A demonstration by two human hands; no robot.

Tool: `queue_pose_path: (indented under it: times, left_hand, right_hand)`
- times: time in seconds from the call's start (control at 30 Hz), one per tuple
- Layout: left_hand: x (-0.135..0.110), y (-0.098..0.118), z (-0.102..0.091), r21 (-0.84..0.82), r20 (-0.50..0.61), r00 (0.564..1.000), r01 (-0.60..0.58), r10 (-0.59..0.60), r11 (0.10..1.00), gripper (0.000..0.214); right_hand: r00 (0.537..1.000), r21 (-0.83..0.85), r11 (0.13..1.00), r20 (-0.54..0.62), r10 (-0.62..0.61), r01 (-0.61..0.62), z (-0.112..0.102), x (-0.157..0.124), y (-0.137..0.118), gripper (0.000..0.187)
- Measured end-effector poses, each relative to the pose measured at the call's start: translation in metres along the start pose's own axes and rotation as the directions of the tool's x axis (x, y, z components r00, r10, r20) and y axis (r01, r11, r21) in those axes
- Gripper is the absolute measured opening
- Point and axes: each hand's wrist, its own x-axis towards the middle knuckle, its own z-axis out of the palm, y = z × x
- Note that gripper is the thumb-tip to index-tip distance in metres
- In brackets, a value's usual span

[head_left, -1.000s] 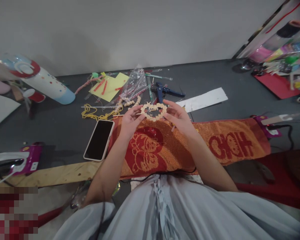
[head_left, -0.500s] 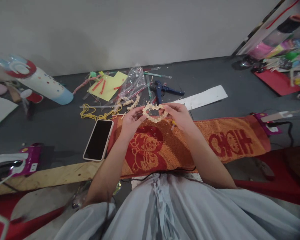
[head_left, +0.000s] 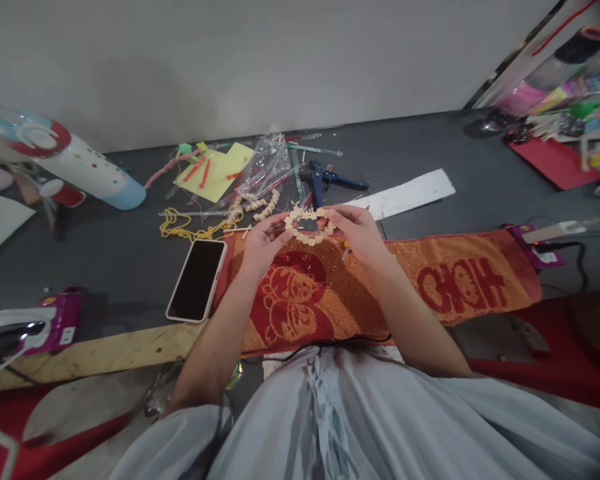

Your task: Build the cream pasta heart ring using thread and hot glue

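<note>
A pale cream ring of small knobbly pieces (head_left: 311,239), much like a beaded bracelet, is held up above the far edge of an orange and red towel (head_left: 370,293). My left hand (head_left: 266,239) pinches its left side between thumb and fingers. On the opposite side, my right hand (head_left: 356,230) grips the ring the same way. Beyond the hands lie similar cream strands (head_left: 267,205), a tangle of yellow cord (head_left: 177,227) and a blue-handled cutter-like tool (head_left: 320,180). Some right-hand fingertips are hidden behind the ring.
A phone (head_left: 197,280) lies left of the towel. Behind are yellow paper (head_left: 217,173), clear plastic wrapping (head_left: 267,160) and a white strip (head_left: 410,193). A bottle (head_left: 90,163) leans at the left. Purple power sockets (head_left: 63,323) with cables sit at both sides.
</note>
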Motion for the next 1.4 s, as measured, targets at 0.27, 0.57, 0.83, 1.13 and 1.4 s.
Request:
queue_pose_path:
  times: [0.27, 0.57, 0.83, 1.13, 1.4]
  left_hand:
    - [0.0, 0.003, 0.001, 0.01, 0.008, 1.0, 0.023, -0.023, 1.0, 0.048]
    - [0.0, 0.002, 0.0, -0.019, -0.015, 1.0, 0.022, -0.022, 1.0, 0.055]
    - [0.0, 0.003, -0.001, -0.007, -0.01, 1.0, 0.008, -0.008, 1.0, 0.051]
    - [0.001, 0.003, -0.003, 0.025, -0.02, 0.999, -0.039, 0.039, 0.999, 0.048]
    - [-0.003, 0.006, -0.001, 0.188, -0.006, 0.98, -0.193, 0.198, 0.963, 0.045]
  right_hand:
    - [1.0, -0.022, 1.0, 0.004, 0.002, -0.001, 0.001, -0.002, 0.003, 0.049]
    - [1.0, 0.09, 0.996, 0.011, -0.003, 0.002, -0.001, -0.003, 0.016, 0.048]
    - [0.996, 0.102, 0.995, -0.091, -0.001, 0.01, -0.002, -0.004, 0.016, 0.04]
    - [0.993, -0.043, 0.997, -0.1, -0.062, 0.058, -0.006, 0.004, 0.0, 0.039]
    - [0.972, -0.322, 0.934, -0.124, -0.201, 0.153, -0.006, 0.01, -0.016, 0.011]
